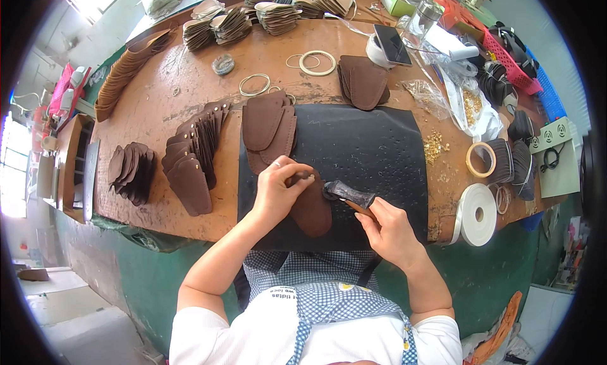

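Here's the left hand, fingers closed in a narrow pinch on the upper end of a dark brown leather piece, which lies on the black mat, at the near edge of the counter. And the right hand, wrapped round the handle of a hammer, its head just beside the leather's right edge, whether touching it's hard to tell!

Take that leather as the clock's centre: stitched brown leather panels overlap at eleven, a fanned row of leather pieces spreads at ten, a smaller dark bundle sits past it toward nine. Over at one, another leather stack; at two, loose gold-coloured fittings; at three, a white tape roll near the counter's edge.
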Demonstrator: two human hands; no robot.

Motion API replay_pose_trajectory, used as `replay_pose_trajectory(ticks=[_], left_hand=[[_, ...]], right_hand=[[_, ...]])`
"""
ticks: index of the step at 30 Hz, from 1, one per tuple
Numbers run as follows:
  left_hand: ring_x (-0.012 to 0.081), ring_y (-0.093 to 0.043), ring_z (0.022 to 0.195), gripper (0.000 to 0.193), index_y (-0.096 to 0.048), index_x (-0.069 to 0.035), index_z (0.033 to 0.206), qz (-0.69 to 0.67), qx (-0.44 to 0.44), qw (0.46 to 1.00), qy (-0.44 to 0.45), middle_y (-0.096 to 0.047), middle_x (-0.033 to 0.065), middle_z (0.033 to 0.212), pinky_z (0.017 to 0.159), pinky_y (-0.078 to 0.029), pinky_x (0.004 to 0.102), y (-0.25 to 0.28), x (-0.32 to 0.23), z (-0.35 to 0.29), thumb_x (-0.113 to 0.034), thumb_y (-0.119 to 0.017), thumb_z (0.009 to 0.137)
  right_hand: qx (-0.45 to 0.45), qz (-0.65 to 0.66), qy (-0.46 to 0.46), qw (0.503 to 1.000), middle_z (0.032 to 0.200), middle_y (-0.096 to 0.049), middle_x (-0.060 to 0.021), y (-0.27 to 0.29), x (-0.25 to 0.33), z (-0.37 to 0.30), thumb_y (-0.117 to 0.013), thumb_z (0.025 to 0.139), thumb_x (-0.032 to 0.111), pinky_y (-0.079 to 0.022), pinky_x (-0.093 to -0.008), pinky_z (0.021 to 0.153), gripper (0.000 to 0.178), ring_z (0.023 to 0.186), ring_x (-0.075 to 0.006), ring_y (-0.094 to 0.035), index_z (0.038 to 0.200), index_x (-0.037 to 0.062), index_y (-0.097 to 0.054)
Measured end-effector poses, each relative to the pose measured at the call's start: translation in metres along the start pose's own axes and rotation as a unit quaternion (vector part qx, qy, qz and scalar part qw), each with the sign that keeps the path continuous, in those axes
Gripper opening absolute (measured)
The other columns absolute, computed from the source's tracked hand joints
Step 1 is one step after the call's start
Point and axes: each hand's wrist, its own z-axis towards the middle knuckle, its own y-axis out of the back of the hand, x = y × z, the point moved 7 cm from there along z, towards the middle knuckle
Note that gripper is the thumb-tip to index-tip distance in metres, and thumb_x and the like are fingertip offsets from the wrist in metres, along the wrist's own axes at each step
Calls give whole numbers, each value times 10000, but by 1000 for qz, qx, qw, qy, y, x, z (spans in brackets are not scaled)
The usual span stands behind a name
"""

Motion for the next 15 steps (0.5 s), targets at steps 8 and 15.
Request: replay_pose_trajectory(ticks=[8, 15], left_hand=[[258, -654, 904, 97, -678, 13, 1018, 20, -158, 985, -60, -649, 117, 1011, 805, -514, 327, 40, 4, -24, -27, -664, 931], [159, -717, 858, 171, -706, 31, 1022, -86, -176, 977, -81, -737, 106, 986, 752, -558, 261, 39, -6, -20, -20, -758, 867]], right_hand=[[12, 1, -6, 1000, 883, -640, -179, 2, 2, 2, -660, 905, 39, -530, -408, 620, 249, 715, -359, -661, 1130, -45, -594], [11, -1, -4, 1000, 869, -636, -177, 3, 3, 2, -662, 899, 33, -527, -415, 620, 249, 714, -365, -658, 1127, -41, -594]])
